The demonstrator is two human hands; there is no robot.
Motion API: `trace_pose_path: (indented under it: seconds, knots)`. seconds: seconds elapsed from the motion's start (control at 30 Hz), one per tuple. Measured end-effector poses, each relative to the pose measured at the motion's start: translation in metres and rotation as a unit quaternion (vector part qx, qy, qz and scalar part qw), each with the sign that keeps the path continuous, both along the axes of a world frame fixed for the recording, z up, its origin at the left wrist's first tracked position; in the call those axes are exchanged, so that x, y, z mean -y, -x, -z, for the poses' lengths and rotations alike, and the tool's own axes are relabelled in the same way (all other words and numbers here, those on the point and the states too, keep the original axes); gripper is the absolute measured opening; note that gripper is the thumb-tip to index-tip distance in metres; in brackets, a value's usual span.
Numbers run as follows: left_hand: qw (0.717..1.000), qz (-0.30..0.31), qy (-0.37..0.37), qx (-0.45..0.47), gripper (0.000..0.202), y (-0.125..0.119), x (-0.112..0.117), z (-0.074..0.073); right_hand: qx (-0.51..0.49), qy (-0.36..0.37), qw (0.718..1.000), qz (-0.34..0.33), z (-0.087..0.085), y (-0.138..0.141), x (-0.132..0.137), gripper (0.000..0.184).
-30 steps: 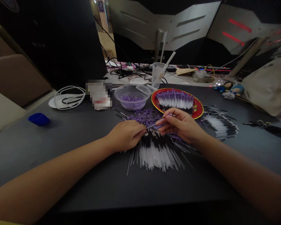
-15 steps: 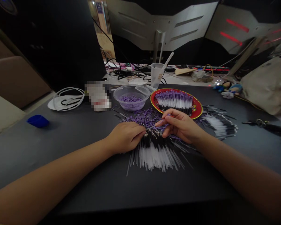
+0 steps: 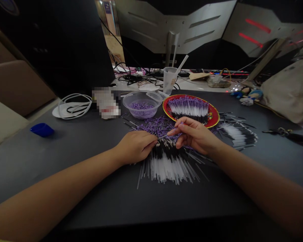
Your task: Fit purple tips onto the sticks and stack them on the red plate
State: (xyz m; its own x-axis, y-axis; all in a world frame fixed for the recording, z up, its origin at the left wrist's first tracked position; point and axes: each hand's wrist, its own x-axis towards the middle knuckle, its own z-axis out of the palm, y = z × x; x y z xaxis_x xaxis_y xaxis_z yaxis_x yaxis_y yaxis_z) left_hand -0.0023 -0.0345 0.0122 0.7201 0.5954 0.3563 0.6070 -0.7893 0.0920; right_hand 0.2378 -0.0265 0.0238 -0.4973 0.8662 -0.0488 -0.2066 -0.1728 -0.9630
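A thin translucent stick (image 3: 163,137) spans the gap between my two hands. My left hand (image 3: 137,147) is closed and pinches one end of it. My right hand (image 3: 195,135) pinches the other end between thumb and index finger, where a bit of purple shows; its other fingers curl loosely. Below them lies a fanned bundle of white sticks (image 3: 166,168) with black sections and pale tips. Just behind my hands spreads a heap of small purple pieces (image 3: 155,125). Farther back, a red plate (image 3: 214,116) holds a row of purple-topped sticks.
A clear bowl (image 3: 151,111) of purple pieces stands behind the heap. More black-and-white sticks (image 3: 238,134) lie to the right, near some keys (image 3: 280,131). A blue scoop-like object (image 3: 41,129) and a coiled white cable (image 3: 74,106) are left. A plastic cup (image 3: 168,82) stands farther back.
Hardly anything differs: both hands keep the same pose on the stick. The whole view has shifted very slightly.
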Motion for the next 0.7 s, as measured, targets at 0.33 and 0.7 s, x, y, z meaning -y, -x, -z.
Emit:
trace_pose_path:
  seconds: [0.33, 0.7]
  knots:
    - [0.996, -0.012, 0.062, 0.058, 0.022, -0.004, 0.008, -0.002, 0.068, -0.158, 0.985, 0.022, -0.001, 0.006, 0.005, 0.013]
    - [0.978, 0.003, 0.164, 0.126, 0.018, -0.013, 0.019, -0.01, 0.321, -0.414, 0.852, 0.009, 0.001, 0.009, 0.016, 0.011]
